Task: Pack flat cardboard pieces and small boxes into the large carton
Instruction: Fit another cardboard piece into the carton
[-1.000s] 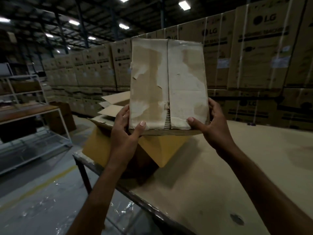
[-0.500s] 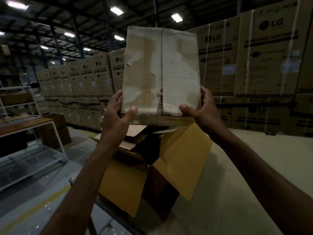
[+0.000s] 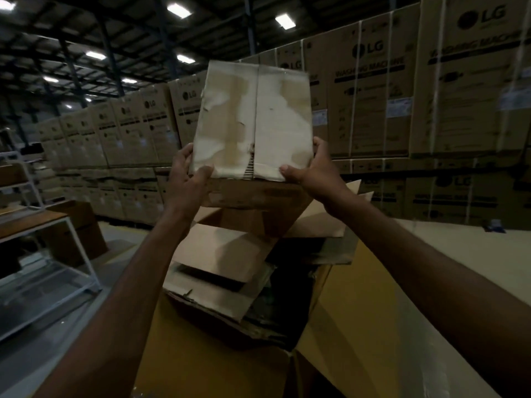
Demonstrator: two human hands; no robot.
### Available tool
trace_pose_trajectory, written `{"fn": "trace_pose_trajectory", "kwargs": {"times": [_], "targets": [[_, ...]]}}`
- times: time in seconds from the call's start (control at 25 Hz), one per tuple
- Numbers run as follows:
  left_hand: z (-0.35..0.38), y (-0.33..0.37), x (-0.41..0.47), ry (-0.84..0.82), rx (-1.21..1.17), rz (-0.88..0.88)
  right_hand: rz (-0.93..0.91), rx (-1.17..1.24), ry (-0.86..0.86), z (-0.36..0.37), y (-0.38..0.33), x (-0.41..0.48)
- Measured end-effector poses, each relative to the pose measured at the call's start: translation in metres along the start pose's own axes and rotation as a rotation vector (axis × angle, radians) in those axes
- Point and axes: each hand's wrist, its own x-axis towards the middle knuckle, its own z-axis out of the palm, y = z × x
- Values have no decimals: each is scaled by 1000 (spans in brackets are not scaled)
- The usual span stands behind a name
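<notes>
Gripped the small box (image 3: 253,119) by its lower corners: left hand (image 3: 186,179) and right hand (image 3: 316,173), thumbs in front, fingers curled behind. Moved closer within the last second, putting the large carton (image 3: 215,354) directly beneath the hands, flat cardboard pieces (image 3: 227,254) inside. Probably ready for lowering in.

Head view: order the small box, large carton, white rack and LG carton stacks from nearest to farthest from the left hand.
1. small box: gripped by the left hand at its lower left corner.
2. large carton: open, directly below the hand.
3. white rack: on the floor, off to the left.
4. LG carton stacks: in the background, behind everything.
</notes>
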Motion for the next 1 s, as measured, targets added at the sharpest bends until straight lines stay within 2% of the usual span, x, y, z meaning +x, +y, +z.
{"fn": "trace_pose_trajectory", "kwargs": {"times": [0.2,0.4,0.64,0.76,1.0], "targets": [[-11,-66,55,-49,19,-101,150,-149,9,42,18,30],[-33,-106,100,-307,150,-116,416,-328,52,77,14,36],[-47,-107,147,-561,162,-120,552,-486,183,95,-12,38],[-40,-126,154,-635,304,-96,620,-563,184,106,-4,38],[-21,-171,172,-858,434,-227,705,-656,77,117,30,49]]}}
